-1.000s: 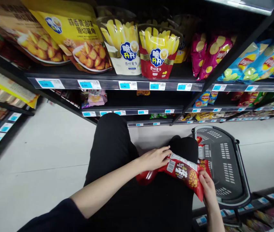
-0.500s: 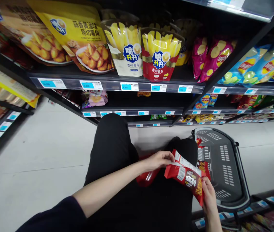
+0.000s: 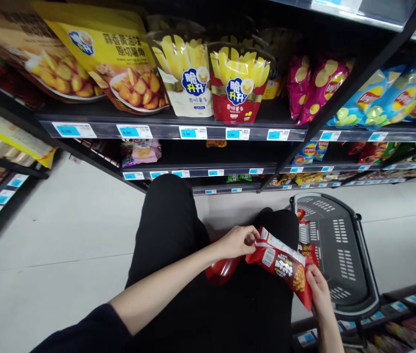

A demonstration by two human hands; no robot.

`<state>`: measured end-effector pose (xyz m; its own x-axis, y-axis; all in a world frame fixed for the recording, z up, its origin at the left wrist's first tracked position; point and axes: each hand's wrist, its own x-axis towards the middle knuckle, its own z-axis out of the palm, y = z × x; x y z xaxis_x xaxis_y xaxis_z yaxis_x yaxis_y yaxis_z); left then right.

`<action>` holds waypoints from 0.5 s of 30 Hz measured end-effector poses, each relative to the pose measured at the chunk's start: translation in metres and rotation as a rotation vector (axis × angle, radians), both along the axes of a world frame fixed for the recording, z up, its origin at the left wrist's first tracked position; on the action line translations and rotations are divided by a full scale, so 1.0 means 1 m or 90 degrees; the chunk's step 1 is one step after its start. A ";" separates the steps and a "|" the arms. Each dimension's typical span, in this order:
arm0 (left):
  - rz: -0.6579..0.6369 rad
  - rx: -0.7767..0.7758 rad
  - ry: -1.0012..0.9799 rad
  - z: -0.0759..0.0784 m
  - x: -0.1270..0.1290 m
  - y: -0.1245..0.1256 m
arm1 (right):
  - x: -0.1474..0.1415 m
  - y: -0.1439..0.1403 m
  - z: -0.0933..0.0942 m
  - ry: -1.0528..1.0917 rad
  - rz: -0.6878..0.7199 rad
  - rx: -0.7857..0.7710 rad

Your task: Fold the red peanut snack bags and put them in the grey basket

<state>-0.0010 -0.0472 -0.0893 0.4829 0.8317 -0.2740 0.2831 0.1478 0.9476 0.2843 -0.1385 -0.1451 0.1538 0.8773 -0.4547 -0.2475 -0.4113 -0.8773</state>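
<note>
Red packet [image 3: 283, 267]: being held over the lap, left hand [image 3: 235, 241] pinching its top corner, right hand [image 3: 318, 291] gripping its lower end. Basket [image 3: 343, 255] just right, possibly holding similar packets; this one not yet inside.

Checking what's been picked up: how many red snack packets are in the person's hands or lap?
2. One red packet is held between the left hand and right hand; another red packet lies on the lap beneath. More may be hidden.
</note>
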 end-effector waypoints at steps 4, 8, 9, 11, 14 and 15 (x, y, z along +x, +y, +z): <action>0.029 -0.132 -0.038 -0.011 0.007 -0.002 | 0.006 0.005 -0.008 -0.026 0.037 -0.022; 0.050 -0.277 -0.145 -0.015 0.015 -0.002 | 0.013 0.008 -0.010 -0.147 0.096 -0.005; 0.060 -0.272 -0.184 -0.013 0.016 -0.002 | 0.013 0.009 -0.006 -0.211 0.115 0.012; 0.075 -0.245 -0.270 -0.007 0.019 -0.004 | 0.010 0.012 0.011 -0.404 0.123 0.084; 0.067 -0.236 -0.378 0.002 0.025 -0.009 | -0.009 0.019 0.052 -0.722 0.081 0.260; 0.056 -0.243 -0.403 0.004 0.027 -0.011 | -0.019 0.023 0.067 -0.756 0.123 0.313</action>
